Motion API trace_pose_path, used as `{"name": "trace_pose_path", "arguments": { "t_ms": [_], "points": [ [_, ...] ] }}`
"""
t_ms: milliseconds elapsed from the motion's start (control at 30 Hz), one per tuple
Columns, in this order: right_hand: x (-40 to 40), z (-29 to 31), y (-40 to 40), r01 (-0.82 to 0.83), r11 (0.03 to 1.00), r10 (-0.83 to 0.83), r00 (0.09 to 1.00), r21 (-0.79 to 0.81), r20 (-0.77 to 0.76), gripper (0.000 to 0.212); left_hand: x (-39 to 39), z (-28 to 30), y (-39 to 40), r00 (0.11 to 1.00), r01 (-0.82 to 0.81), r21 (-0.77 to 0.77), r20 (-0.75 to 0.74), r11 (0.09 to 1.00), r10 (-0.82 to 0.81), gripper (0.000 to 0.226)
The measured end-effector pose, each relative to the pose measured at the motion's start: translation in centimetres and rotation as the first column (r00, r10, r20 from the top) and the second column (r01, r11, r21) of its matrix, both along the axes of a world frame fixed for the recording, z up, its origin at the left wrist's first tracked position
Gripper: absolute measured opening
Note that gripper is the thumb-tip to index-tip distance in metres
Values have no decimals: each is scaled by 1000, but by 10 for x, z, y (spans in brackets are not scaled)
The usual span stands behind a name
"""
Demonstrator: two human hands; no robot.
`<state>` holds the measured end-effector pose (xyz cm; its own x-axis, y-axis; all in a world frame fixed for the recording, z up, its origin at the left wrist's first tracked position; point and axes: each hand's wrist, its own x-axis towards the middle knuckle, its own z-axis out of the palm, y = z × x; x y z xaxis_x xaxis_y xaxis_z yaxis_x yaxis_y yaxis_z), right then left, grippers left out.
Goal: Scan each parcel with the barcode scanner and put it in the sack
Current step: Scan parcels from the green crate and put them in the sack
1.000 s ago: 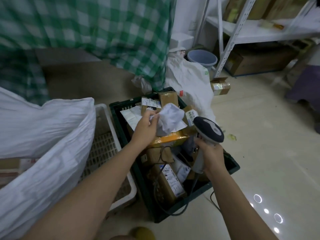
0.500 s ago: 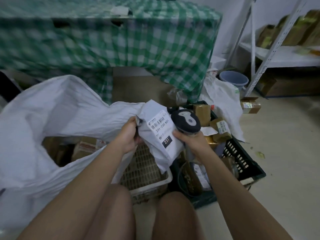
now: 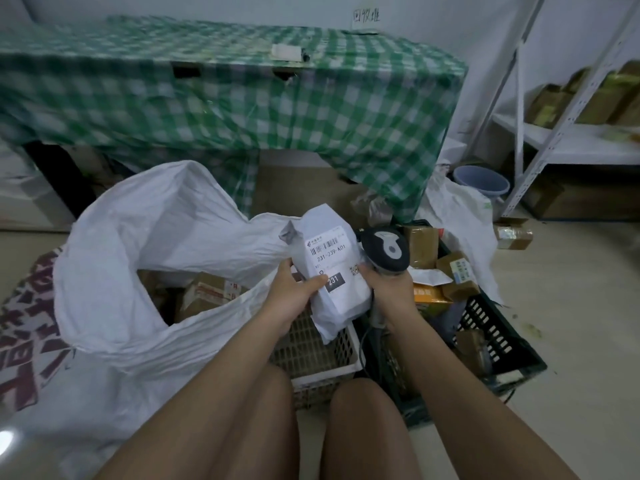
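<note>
A white soft parcel (image 3: 332, 268) with a barcode label reading 231-239-K01 faces me at the middle of the view. My left hand (image 3: 294, 292) grips its left edge, thumb across the label. My right hand (image 3: 389, 289) grips the handle of the dark barcode scanner (image 3: 384, 252), whose head sits right beside the parcel's right edge. The big white sack (image 3: 138, 258) lies open on the left with several brown boxes inside. A dark green crate (image 3: 498, 337) on the right holds several more parcels.
A white slatted basket (image 3: 311, 355) sits between sack and crate, under the parcel. A table with a green checked cloth (image 3: 242, 98) stands behind. A metal shelf (image 3: 568, 143) with boxes, a blue bucket (image 3: 481, 181) and a small taped box (image 3: 514, 233) are at the right. My knees fill the bottom.
My left hand lifted the white parcel out of the crate and brought it left, label facing me. My right hand brought the scanner up beside it. The view swung left toward the sack.
</note>
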<state>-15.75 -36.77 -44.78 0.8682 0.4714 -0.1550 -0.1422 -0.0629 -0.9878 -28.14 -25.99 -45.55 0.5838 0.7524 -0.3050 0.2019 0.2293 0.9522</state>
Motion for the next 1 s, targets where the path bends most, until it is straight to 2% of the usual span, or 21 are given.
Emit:
{"name": "trace_pose_path", "arguments": {
  "t_ms": [100, 200, 333, 467, 633, 1000],
  "points": [
    [3, 6, -4, 9, 1000, -8, 999, -5, 43, 48, 2, -2, 8, 999, -25, -39, 35, 999, 27, 59],
    [2, 18, -18, -11, 999, 18, 985, -42, 170, 41, 6, -2, 16, 997, -57, -16, 52, 998, 58, 61],
    [-5, 27, -36, -185, 962, 228, 948, -201, 220, 17, 12, -8, 25, 998, -59, -4, 8, 998, 59, 68],
    [-11, 25, -45, -300, 899, 378, 899, -319, 221, 8, 18, -12, 24, 998, -56, 14, 15, 998, 56, 67],
    [-10, 23, -48, -290, 893, 375, 902, -345, 213, 18, 22, -13, 21, 999, -40, 22, 19, 999, 40, 70],
    [-12, 31, -48, -271, 916, 343, 911, -295, 229, 7, 13, -8, 20, 999, -40, 30, 21, 999, 39, 73]
  ]
}}
